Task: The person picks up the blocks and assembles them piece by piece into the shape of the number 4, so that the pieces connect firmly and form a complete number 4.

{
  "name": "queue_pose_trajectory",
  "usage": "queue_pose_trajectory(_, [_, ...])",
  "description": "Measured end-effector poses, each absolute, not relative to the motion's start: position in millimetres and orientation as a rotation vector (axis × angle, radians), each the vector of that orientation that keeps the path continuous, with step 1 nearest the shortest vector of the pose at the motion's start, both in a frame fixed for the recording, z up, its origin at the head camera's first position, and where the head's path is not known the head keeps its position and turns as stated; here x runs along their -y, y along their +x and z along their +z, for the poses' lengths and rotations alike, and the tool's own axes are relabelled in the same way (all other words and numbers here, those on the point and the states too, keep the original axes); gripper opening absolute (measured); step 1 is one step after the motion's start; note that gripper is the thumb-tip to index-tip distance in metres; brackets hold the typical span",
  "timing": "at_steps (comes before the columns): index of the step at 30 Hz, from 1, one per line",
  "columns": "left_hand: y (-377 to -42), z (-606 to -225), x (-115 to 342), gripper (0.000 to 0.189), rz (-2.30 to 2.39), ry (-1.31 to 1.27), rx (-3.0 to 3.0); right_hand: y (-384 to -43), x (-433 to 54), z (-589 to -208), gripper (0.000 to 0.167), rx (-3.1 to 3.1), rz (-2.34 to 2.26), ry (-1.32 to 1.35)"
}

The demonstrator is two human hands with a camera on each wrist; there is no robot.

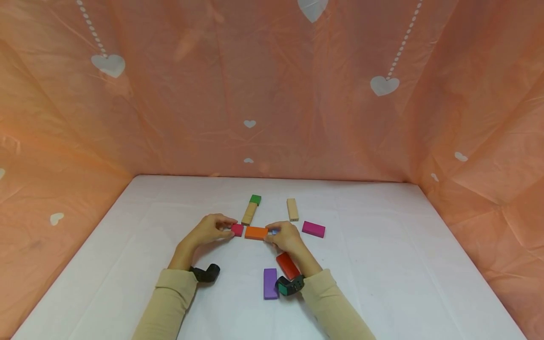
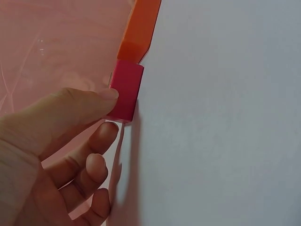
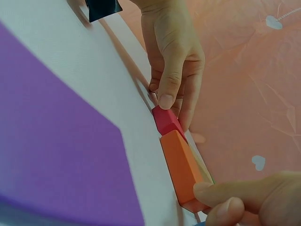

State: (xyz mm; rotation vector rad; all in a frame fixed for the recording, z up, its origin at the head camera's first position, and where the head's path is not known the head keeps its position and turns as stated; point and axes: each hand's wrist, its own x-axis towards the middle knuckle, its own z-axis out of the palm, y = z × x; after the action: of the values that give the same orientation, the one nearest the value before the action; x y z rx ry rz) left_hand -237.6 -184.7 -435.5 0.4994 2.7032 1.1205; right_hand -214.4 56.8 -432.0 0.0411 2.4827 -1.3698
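Between the thumb and fingers of my left hand [image 1: 208, 230], a small pinkish-red block [image 1: 237, 230] is pinched at its left end. An orange block [image 1: 256, 233] lies just to its right, the two ends nearly meeting in the right wrist view. My right hand [image 1: 288, 237] pinches the orange block's right end. A blue block [image 1: 275, 232] shows only partly behind the right fingers. Under the right wrist lies a red block [image 1: 287, 265], partly covered. Beside it, a purple block [image 1: 269, 283] sits nearest the person.
Behind the orange block, a plain wooden block [image 1: 249, 214] lies against a green block [image 1: 255, 199]. Another wooden block [image 1: 292, 210] is farther right, with a magenta block [image 1: 313, 229] near it. The white table [image 1: 382, 264] ends at an orange curtain [image 1: 272, 94] with hearts.
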Motion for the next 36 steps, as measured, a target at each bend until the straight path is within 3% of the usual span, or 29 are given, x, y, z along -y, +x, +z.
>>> queue_pose_trajectory(36, [-238.5,-438.7,179.8,0.033,1.178,0.429,-2.688,-215.4,-61.2,-428.3,0.036,-2.515,-1.325,0.072])
